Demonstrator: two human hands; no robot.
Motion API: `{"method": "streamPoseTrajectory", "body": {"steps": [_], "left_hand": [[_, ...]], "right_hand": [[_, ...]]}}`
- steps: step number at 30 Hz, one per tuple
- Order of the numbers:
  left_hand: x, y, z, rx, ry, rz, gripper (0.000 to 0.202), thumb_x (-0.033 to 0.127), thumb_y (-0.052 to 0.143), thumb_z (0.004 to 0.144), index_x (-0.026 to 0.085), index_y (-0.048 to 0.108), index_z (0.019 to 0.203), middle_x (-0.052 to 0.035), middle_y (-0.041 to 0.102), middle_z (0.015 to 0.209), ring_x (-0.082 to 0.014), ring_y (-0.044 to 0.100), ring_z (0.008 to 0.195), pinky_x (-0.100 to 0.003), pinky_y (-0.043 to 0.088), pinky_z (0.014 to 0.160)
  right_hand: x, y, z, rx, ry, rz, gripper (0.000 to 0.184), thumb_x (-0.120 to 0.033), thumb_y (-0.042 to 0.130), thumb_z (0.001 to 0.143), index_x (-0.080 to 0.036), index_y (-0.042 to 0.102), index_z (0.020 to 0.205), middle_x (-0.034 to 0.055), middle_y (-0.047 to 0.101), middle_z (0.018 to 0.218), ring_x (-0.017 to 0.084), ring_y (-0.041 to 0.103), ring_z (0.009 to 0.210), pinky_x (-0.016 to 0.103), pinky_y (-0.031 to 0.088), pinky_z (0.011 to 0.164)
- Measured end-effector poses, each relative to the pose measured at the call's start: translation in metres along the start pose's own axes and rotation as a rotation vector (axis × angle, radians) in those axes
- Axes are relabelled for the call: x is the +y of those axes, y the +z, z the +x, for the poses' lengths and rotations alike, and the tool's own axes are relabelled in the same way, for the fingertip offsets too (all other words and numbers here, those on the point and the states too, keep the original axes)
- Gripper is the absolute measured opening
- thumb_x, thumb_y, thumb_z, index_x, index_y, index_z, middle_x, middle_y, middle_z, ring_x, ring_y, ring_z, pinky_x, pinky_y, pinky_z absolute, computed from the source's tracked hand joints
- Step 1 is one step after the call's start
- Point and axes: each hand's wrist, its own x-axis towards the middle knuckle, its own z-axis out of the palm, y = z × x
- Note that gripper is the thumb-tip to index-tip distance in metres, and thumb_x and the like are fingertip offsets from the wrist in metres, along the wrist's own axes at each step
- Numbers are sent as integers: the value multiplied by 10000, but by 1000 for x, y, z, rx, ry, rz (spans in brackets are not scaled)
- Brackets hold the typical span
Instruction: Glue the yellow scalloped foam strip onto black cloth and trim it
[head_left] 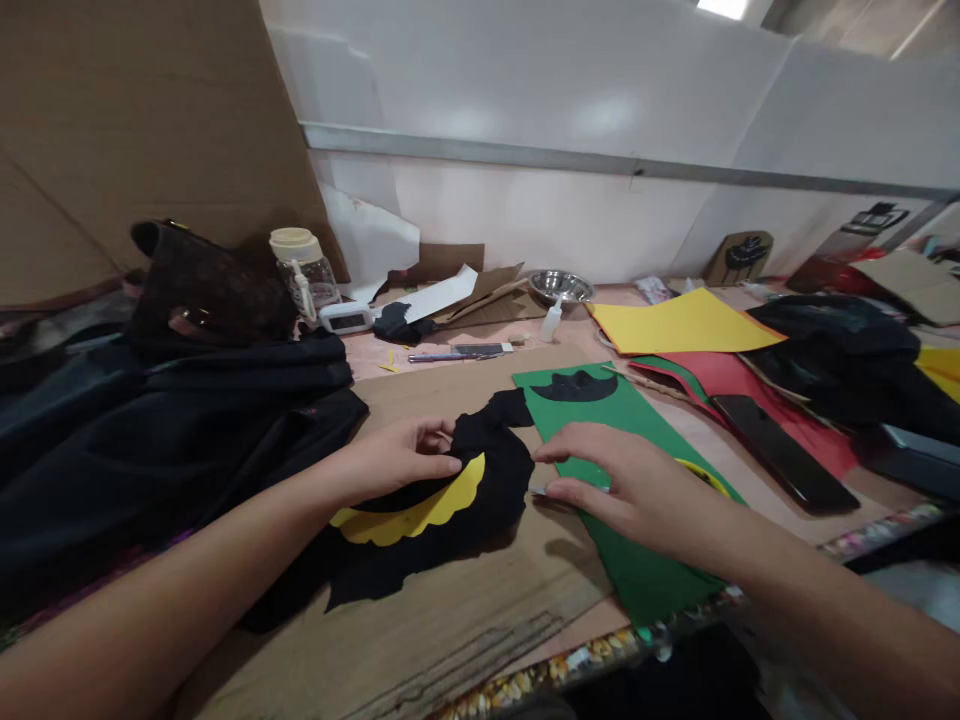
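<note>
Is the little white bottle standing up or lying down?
Standing up: the white bottle has its nozzle pointing upward, near the metal bowl.

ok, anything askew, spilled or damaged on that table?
Black fabric under the yellow scalloped piece has ragged edges, as if roughly cut; also, yellow scraps lie loose left of the squeeze bottle, like stray offcuts.

pass: cardboard [480, 600] nearside of black piece [495, 470] | blocked: cloth heap [180, 430] left, phone [784, 452] right
</note>
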Motion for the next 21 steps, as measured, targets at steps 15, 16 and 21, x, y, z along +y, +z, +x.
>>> {"method": "streamPoseTrajectory", "body": {"steps": [15,16,21], "left_hand": [[18,18,-1,7,188,523,420,215,718,912,237,684,1330,-91,655,1229,-295,604,1176,-463,483,1043],[16,19,0,4,180,528,450,225,727,907,228,668,1354,-100,644,1250,-304,591,1198,-478,475,1058],[16,19,-3,-1,175,542,466,213,723,901,232,661,1363,-102,629,1262,-295,594,1201,-465,493,1049]], "right_hand": [[39,32,-23,-159,98,-143,130,-144,569,1011,-170,665,1095,107,655,1073,302,610,1011,486,515,898],[44,31,-22,-148,107,-145,122,-142,558,1013,-167,663,1071,110,657,1060,305,610,999,489,512,891],[76,19,-18,-55,158,-175,146,-188,551,1025,-162,661,1118,141,670,1104,321,624,1047,498,501,921]]}}
